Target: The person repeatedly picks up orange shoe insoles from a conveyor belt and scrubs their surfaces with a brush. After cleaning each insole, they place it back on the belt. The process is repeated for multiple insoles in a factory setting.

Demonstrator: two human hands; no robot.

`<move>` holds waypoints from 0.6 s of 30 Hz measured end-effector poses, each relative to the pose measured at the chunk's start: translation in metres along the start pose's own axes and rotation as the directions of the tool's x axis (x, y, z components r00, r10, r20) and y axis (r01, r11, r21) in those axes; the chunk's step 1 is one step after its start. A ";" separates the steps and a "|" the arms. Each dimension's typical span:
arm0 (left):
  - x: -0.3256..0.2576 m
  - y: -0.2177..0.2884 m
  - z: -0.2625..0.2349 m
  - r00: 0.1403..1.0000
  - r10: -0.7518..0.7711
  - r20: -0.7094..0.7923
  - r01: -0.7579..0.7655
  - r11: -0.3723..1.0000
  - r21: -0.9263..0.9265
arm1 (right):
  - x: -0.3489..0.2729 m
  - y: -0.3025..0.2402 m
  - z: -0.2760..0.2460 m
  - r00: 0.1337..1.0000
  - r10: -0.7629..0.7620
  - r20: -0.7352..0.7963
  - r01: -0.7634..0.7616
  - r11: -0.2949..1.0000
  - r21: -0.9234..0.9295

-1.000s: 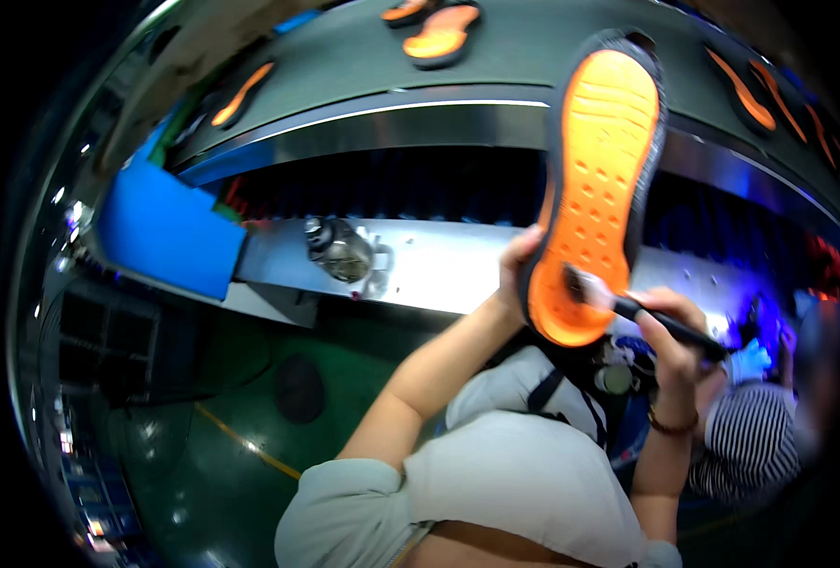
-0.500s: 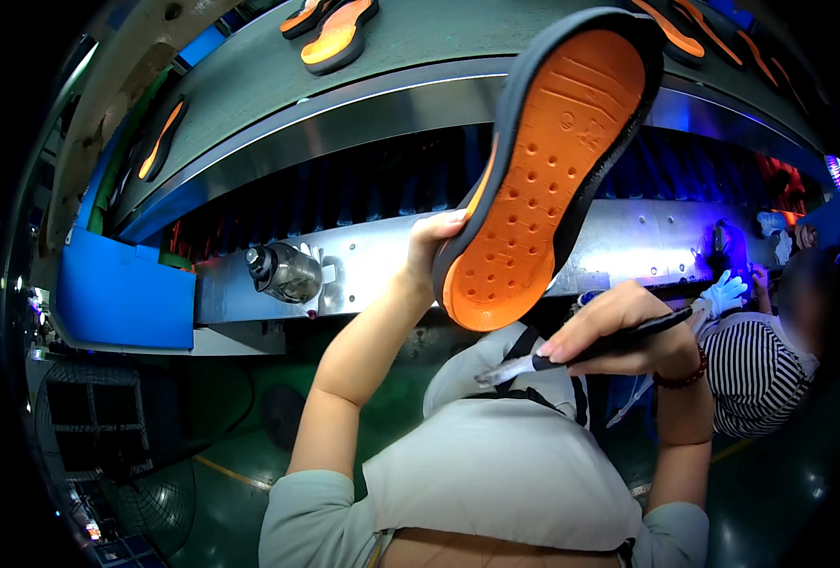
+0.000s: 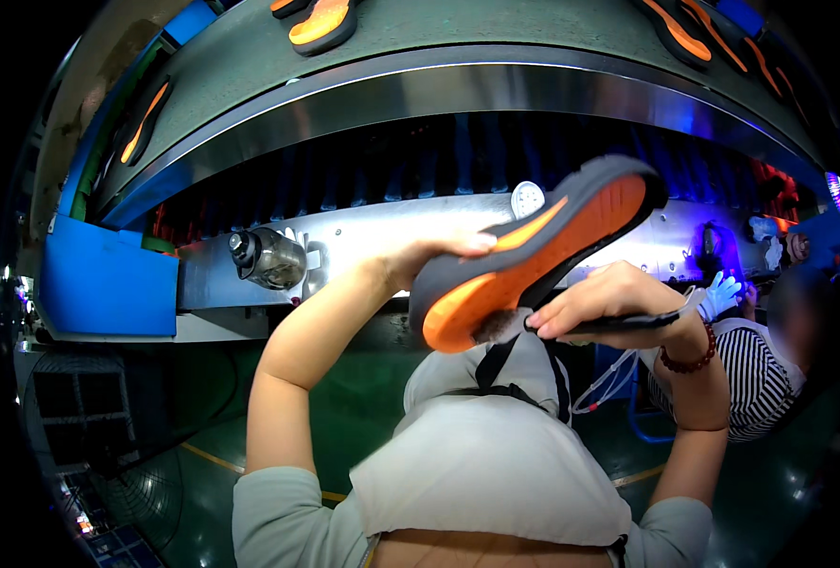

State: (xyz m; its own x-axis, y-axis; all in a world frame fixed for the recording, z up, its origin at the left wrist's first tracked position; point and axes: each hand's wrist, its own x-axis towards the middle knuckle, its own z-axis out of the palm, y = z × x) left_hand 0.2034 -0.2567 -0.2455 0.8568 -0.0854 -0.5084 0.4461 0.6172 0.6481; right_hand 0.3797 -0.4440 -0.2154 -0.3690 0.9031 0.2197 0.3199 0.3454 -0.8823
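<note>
My left hand grips a shoe sole by its side near the heel, thumb on the outer edge. The sole has a black rim and an orange inner face, and it is held tilted in the air in front of me. Closed around the dark handle of a brush is my right hand. The light bristles lie against the orange heel area, and the fingers hide part of the handle.
Beyond my hands runs a green conveyor belt with a metal edge, carrying several orange and black soles. A dark, clear-sided bottle stands on the metal ledge beside a blue panel. Another person in stripes, with a gloved hand, works at right.
The sole has come down and tipped to a flatter angle. My right hand has brought the brush up so its bristles meet the heel. A round white gauge now shows behind the sole.
</note>
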 end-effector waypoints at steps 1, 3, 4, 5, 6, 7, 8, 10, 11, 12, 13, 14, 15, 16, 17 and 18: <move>-0.001 0.001 0.001 0.998 -0.036 -0.046 0.041 0.992 0.115 | 0.002 -0.004 -0.003 0.997 0.019 0.080 -0.018 1.000 -0.023; -0.014 0.008 0.017 0.979 -0.047 -0.201 0.032 0.996 -0.078 | 0.004 -0.011 -0.010 0.993 0.032 0.116 -0.029 0.999 -0.028; -0.016 0.008 0.017 0.982 -0.051 -0.184 0.032 0.994 -0.107 | 0.004 -0.009 -0.009 0.997 0.000 0.074 -0.002 1.000 0.018; -0.018 0.007 0.016 0.984 -0.054 -0.168 0.031 0.990 -0.136 | 0.005 -0.006 -0.008 0.999 -0.029 0.033 0.027 0.998 0.064; -0.016 0.007 0.012 0.991 -0.045 -0.126 0.039 0.998 -0.047 | 0.005 -0.004 -0.008 1.000 -0.011 -0.019 0.011 1.000 -0.002; -0.013 0.004 0.006 0.996 -0.038 -0.083 0.041 0.998 0.042 | 0.002 0.002 -0.007 1.000 0.009 -0.012 -0.009 1.000 -0.017; -0.015 0.003 0.005 0.993 -0.047 -0.109 0.053 0.997 0.053 | -0.002 0.004 -0.005 1.000 0.022 0.007 -0.022 1.000 -0.022; -0.020 0.001 0.002 0.983 -0.062 -0.171 0.074 0.995 0.068 | -0.007 -0.005 -0.007 0.996 0.062 0.058 -0.056 0.994 -0.091; -0.022 -0.002 -0.001 0.973 -0.074 -0.220 0.073 0.997 -0.010 | -0.010 -0.007 -0.011 0.992 0.061 0.110 -0.046 0.990 -0.133; -0.026 -0.007 -0.005 0.959 -0.082 -0.273 0.059 0.994 -0.090 | -0.011 -0.005 -0.010 0.997 0.046 0.063 -0.042 0.997 -0.064; -0.027 -0.013 -0.013 0.958 -0.099 -0.270 0.039 0.975 -0.217 | -0.011 -0.002 -0.008 0.999 0.034 0.015 -0.034 0.999 0.005; -0.029 -0.019 -0.015 0.922 -0.110 -0.372 0.034 0.978 -0.207 | -0.009 0.003 -0.005 0.996 0.046 -0.081 -0.044 0.999 0.028; -0.029 -0.019 -0.019 0.920 -0.113 -0.375 0.034 0.977 -0.211 | -0.009 0.005 -0.002 0.979 0.072 -0.191 -0.065 0.997 0.042; -0.028 -0.018 -0.020 0.920 -0.114 -0.374 0.038 0.978 -0.204 | -0.016 0.008 -0.002 0.977 0.117 -0.179 -0.097 0.988 0.118; -0.027 -0.018 -0.022 0.920 -0.115 -0.374 0.044 0.980 -0.194 | -0.026 0.016 0.004 0.980 0.100 -0.174 -0.070 0.983 0.167; -0.031 -0.022 -0.025 0.915 -0.113 -0.388 0.035 0.979 -0.203 | -0.027 0.013 0.007 0.986 0.107 -0.125 -0.095 0.991 0.097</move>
State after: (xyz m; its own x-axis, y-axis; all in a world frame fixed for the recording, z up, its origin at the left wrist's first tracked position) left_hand 0.1610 -0.2478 -0.2580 0.6332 0.1550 -0.7583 0.4143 0.7597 0.5012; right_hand 0.3879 -0.4655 -0.2351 -0.2208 0.9596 0.1743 0.2677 0.2314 -0.9353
